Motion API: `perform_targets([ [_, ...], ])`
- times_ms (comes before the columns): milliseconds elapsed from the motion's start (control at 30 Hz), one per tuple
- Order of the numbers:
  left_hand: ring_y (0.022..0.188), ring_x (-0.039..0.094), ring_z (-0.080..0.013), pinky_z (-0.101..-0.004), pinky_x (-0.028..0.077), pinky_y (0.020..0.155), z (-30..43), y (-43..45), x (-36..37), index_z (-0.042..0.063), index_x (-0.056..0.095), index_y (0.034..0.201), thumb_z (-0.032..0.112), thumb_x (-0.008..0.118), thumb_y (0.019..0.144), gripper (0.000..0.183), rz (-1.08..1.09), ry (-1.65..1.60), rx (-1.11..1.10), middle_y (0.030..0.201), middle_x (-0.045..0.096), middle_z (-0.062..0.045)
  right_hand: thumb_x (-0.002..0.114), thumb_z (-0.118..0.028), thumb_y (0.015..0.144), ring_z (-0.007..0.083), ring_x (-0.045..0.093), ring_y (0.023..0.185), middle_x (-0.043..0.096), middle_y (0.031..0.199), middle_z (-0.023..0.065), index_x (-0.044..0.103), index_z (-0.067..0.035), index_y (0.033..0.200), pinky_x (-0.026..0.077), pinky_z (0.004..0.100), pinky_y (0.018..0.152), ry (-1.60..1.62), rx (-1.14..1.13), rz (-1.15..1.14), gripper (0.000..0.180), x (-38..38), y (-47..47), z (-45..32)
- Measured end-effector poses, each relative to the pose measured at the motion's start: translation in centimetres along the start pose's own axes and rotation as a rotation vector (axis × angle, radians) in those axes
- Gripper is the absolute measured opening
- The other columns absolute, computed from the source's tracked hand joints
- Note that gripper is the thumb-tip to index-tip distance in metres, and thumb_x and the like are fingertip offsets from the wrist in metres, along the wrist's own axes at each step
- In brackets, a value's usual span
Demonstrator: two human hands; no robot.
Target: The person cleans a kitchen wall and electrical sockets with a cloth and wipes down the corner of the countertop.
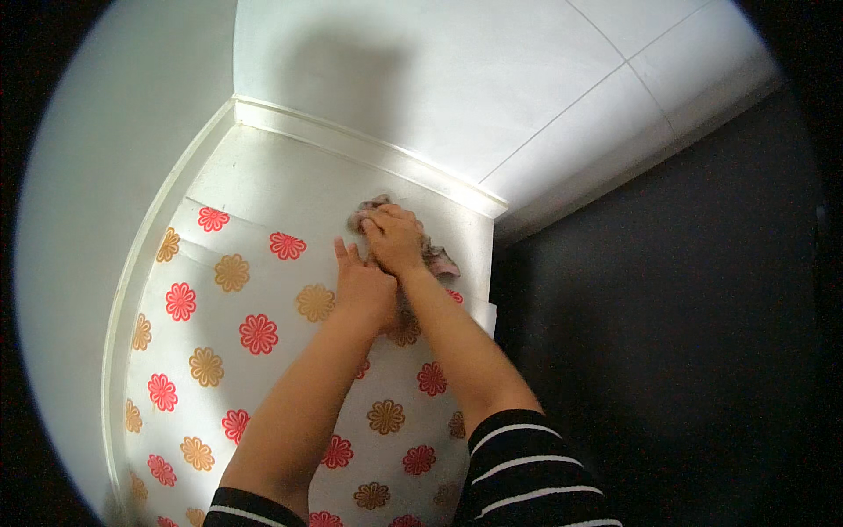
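Observation:
My right hand (395, 238) presses a crumpled, dull pinkish-grey cloth (441, 260) against the bare white surface, just beyond the edge of a flower-patterned sheet. Folds of the cloth stick out past the fingertips and beside the wrist. My left hand (365, 286) rests on the sheet (283, 395), next to the right hand and partly touching it. Its visible fingers are spread, and I see nothing held in them. The sheet is white with red and gold flowers, and its far edge ends short of the corner.
A cream raised trim (369, 155) borders the surface along the back and left. Behind it stands a white panelled wall (527, 79), with a plain pale wall (132, 132) at left. A dark area (658, 329) lies past the right edge. A shadow falls on the back wall.

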State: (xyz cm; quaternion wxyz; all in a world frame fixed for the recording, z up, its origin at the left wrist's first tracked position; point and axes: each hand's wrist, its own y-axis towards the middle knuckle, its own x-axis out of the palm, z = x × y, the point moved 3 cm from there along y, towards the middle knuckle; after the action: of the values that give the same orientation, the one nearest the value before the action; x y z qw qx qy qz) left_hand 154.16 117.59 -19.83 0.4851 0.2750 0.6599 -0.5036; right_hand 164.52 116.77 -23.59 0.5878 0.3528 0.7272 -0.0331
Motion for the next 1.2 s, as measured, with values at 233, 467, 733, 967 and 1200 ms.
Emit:
perform_targets([
  [233, 0.143, 0.019, -0.0340, -0.0707, 0.002, 0.107, -7.4, -7.4, 4.7, 0.017, 0.047, 0.138, 0.063, 0.070, 0.066, 0.089, 0.400, -0.261, 0.020, 0.151, 0.031, -0.010, 0.046, -0.031, 0.093, 0.0275, 0.038, 0.131, 0.051, 0.134, 0.0087, 0.053, -0.022, 0.130, 0.026, 0.0481, 0.111, -0.362, 0.494, -0.036, 0.039, -6.6, -6.4, 9.3],
  [467, 0.139, 0.027, -0.0359, -0.0723, 0.009, 0.105, -8.2, -8.9, 3.7, 0.011, 0.047, 0.137, 0.062, 0.073, 0.063, 0.094, 0.193, -0.200, -0.179, 0.150, 0.032, -0.013, 0.050, -0.027, 0.091, 0.0321, 0.047, 0.122, 0.054, 0.129, 0.0098, 0.064, -0.024, 0.116, 0.028, 0.0503, 0.109, -0.089, -0.050, -0.142, 0.029, 3.9, -1.7, 3.4],
  [733, 0.138, 0.028, -0.0380, -0.0733, 0.008, 0.105, -8.5, -9.0, 4.1, 0.009, 0.047, 0.136, 0.061, 0.072, 0.064, 0.093, 0.196, -0.205, -0.168, 0.150, 0.033, -0.015, 0.047, -0.029, 0.093, 0.0327, 0.031, 0.132, 0.042, 0.141, 0.0033, 0.054, -0.029, 0.127, 0.016, 0.0695, 0.101, -0.305, 0.388, -0.169, 0.034, -3.4, -5.7, 6.9],
  [967, 0.138, 0.028, -0.0396, -0.0717, 0.007, 0.106, -8.5, -9.1, 4.1, 0.007, 0.046, 0.137, 0.060, 0.071, 0.067, 0.091, 0.209, -0.220, -0.167, 0.150, 0.032, -0.015, 0.047, -0.027, 0.093, 0.0356, 0.045, 0.123, 0.055, 0.127, 0.0095, 0.065, -0.020, 0.110, 0.038, 0.0464, 0.101, -0.068, 0.307, 0.008, 0.026, -0.3, 0.3, 1.5],
  [1200, 0.137, 0.026, -0.0425, -0.0690, 0.007, 0.108, -8.3, -9.1, 3.8, 0.013, 0.041, 0.142, 0.052, 0.071, 0.070, 0.087, 0.335, -0.309, -0.092, 0.148, 0.034, -0.015, 0.045, -0.024, 0.093, 0.0352, 0.034, 0.132, 0.041, 0.144, 0.0014, 0.053, -0.030, 0.130, 0.025, 0.0576, 0.108, 0.091, -0.445, -0.322, 0.038, 9.5, 10.2, -19.8],
])
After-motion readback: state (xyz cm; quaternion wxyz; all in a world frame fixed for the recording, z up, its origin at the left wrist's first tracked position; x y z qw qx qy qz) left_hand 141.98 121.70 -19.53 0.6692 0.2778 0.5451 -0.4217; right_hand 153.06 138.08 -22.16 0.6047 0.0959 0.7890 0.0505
